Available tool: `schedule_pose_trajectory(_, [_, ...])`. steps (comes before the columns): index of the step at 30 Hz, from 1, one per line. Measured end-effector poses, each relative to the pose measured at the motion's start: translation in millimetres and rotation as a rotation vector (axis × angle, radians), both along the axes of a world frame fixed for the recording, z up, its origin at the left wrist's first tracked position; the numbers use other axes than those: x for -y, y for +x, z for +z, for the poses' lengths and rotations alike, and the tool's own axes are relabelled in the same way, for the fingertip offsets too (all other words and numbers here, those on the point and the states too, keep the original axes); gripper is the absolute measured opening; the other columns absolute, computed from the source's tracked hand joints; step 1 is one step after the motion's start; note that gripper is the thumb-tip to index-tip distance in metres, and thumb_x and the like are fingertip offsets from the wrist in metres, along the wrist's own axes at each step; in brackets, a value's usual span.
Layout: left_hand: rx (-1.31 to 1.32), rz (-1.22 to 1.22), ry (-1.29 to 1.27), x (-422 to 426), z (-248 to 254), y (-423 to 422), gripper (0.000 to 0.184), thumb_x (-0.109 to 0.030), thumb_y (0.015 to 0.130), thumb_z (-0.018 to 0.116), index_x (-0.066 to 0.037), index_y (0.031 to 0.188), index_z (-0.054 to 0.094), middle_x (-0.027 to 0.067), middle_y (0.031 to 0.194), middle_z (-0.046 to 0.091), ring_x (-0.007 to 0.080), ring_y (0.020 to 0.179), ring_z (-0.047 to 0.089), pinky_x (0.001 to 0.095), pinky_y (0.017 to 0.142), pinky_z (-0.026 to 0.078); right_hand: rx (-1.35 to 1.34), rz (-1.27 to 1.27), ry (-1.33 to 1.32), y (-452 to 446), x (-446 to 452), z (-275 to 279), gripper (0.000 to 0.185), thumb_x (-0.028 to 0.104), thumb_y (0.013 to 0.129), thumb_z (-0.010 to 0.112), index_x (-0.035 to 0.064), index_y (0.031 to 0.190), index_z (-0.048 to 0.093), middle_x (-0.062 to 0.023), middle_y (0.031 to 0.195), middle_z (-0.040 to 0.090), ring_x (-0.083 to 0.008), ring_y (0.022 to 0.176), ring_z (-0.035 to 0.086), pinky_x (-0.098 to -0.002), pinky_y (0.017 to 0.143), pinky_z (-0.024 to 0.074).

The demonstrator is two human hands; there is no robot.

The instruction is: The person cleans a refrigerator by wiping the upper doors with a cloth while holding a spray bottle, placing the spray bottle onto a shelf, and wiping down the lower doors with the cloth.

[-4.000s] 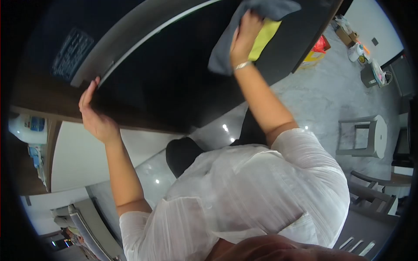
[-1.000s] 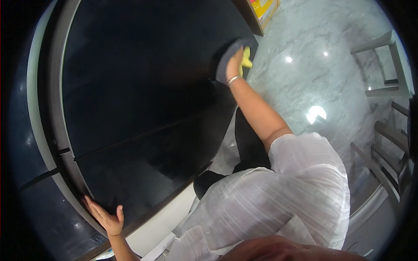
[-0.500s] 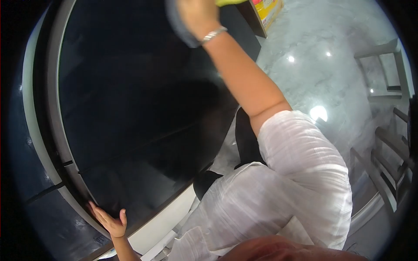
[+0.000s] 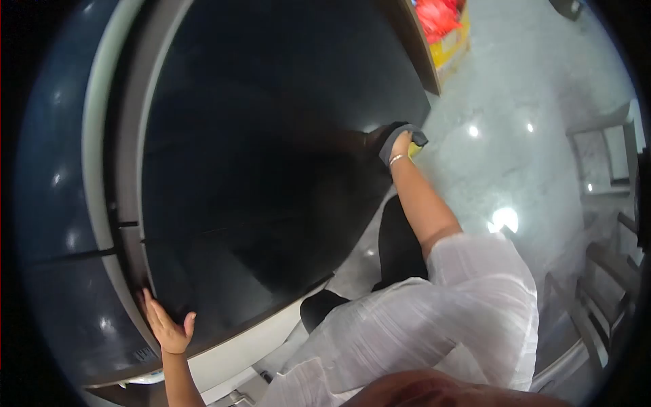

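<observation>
A broad dark, smooth surface (image 4: 271, 169) fills the middle of the head view. At its lower left corner my left hand (image 4: 168, 330) rests with fingers stretched and thumb apart, the fingertips by the pale edge strip (image 4: 141, 169). My right hand (image 4: 401, 145), with a bracelet at the wrist, is at the right edge of the dark surface. It grips a grey cloth (image 4: 416, 134) with a yellow-green part showing beneath. Part of that hand's fingers is hidden by the cloth.
Along the left runs a raised dark padded-looking section (image 4: 57, 169) with a pale border. A brown panel (image 4: 424, 57) stands at the upper right, beside a red and yellow package (image 4: 441, 24). Grey chairs (image 4: 603, 278) stand on the shiny floor (image 4: 502, 163) to the right.
My right hand has swung from the top of the view down and right to the surface's right edge, carrying the cloth. My left hand stays nearly in place; the view has shifted a little.
</observation>
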State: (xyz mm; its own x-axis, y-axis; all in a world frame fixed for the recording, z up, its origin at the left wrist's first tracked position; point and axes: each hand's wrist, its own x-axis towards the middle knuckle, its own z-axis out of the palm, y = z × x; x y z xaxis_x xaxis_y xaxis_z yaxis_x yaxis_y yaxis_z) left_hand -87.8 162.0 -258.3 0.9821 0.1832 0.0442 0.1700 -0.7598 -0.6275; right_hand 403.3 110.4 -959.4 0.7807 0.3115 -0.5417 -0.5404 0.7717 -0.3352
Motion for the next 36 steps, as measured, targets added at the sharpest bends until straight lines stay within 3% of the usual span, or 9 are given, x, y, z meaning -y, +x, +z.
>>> schedule_pose_trajectory(3, [-0.012,-0.023,0.009,0.6,0.5,5.2,0.098,-0.056,0.095,0.061,0.0,0.16,0.013,0.0364,0.155,0.032,0.0579,0.139,0.037,0.0576,0.114,0.035,0.317,-0.164,-0.901,20.4,12.0,171.2,0.056,0.023,0.105,0.035,-0.0108,0.15,0.034,-0.0339,0.157,0.031,-0.0444,0.148,0.028,-0.0475,0.124,0.02])
schedule_pose_trajectory(9, [0.0,-0.033,-0.03,-1.6,-2.1,6.2,0.096,-0.055,0.095,0.061,0.0,0.16,0.016,0.0366,0.154,0.034,0.0602,0.136,0.038,0.0587,0.112,0.036,1.053,-0.547,-1.118,84.0,18.2,405.0,0.058,0.017,0.098,0.047,-0.0113,0.147,0.036,-0.0334,0.158,0.029,-0.0483,0.147,0.026,-0.0545,0.123,0.0163])
schedule_pose_trajectory(15, [0.006,-0.026,-0.072,-1.7,1.3,6.3,0.095,-0.054,0.095,0.062,0.001,0.159,0.019,0.0363,0.154,0.034,0.0603,0.136,0.039,0.0587,0.112,0.036,1.309,-0.805,-0.989,109.1,31.4,578.1,0.055,0.023,0.102,0.047,-0.0025,0.15,0.038,-0.0293,0.149,0.043,-0.0456,0.141,0.037,-0.0578,0.117,0.0263])
schedule_pose_trajectory(21, [0.025,-0.04,-0.125,-2.6,0.0,9.6,0.096,-0.053,0.094,0.064,-0.001,0.16,0.019,0.0343,0.156,0.032,0.0587,0.137,0.038,0.0573,0.112,0.037,1.312,-0.76,-1.085,40.9,30.3,586.7,0.053,0.02,0.104,0.041,-0.0063,0.149,0.038,-0.0327,0.153,0.036,-0.0463,0.144,0.032,-0.0564,0.118,0.0249])
schedule_pose_trajectory(23, [0.026,-0.042,-0.138,-1.9,0.8,11.7,0.096,-0.053,0.093,0.065,-0.001,0.16,0.019,0.0335,0.157,0.032,0.0583,0.138,0.038,0.0569,0.112,0.037,1.492,-0.655,-0.916,-25.0,24.2,571.6,0.061,0.018,0.092,0.054,-0.0028,0.147,0.038,-0.0328,0.151,0.036,-0.0514,0.144,0.028,-0.0689,0.114,0.0203])
schedule_pose_trajectory(27, [0.018,-0.024,-0.127,0.0,1.1,11.1,0.097,-0.053,0.093,0.066,-0.001,0.16,0.019,0.0326,0.157,0.032,0.058,0.138,0.037,0.0566,0.112,0.037,1.772,0.45,-0.64,-149.5,54.3,561.3,0.062,0.021,0.086,0.065,0.001,0.143,0.049,-0.0273,0.139,0.053,-0.045,0.133,0.049,-0.0592,0.114,0.0301])
schedule_pose_trajectory(29, [0.02,-0.019,-0.12,-0.5,1.8,9.1,0.097,-0.053,0.092,0.066,-0.001,0.16,0.02,0.0325,0.157,0.032,0.0581,0.138,0.037,0.0566,0.112,0.037,1.821,-0.445,-0.545,-189.0,32.0,527.6,0.048,0.021,0.086,0.069,0.0029,0.129,0.063,-0.0201,0.127,0.062,-0.042,0.119,0.059,-0.0535,0.105,0.0426])
schedule_pose_trajectory(30, [0.023,-0.016,-0.122,0.2,1.6,9.0,0.097,-0.053,0.092,0.066,-0.001,0.16,0.02,0.0326,0.157,0.032,0.0582,0.138,0.037,0.0567,0.112,0.037,1.794,-0.526,-0.508,-190.0,27.3,524.5,0.036,0.022,0.086,0.072,0.004,0.118,0.07,-0.018,0.119,0.066,-0.0402,0.11,0.063,-0.0475,0.094,0.0513])
schedule_pose_trajectory(36, [0.026,-0.024,-0.153,-1.2,0.8,10.9,0.096,-0.053,0.091,0.067,0.001,0.158,0.023,0.033,0.156,0.034,0.058,0.137,0.039,0.0556,0.112,0.037,1.676,-0.004,-0.769,-113.3,36.4,535.9,0.046,0.026,0.086,0.067,0.0077,0.128,0.065,-0.0161,0.111,0.072,-0.0353,0.085,0.071,-0.0458,0.076,0.0584])
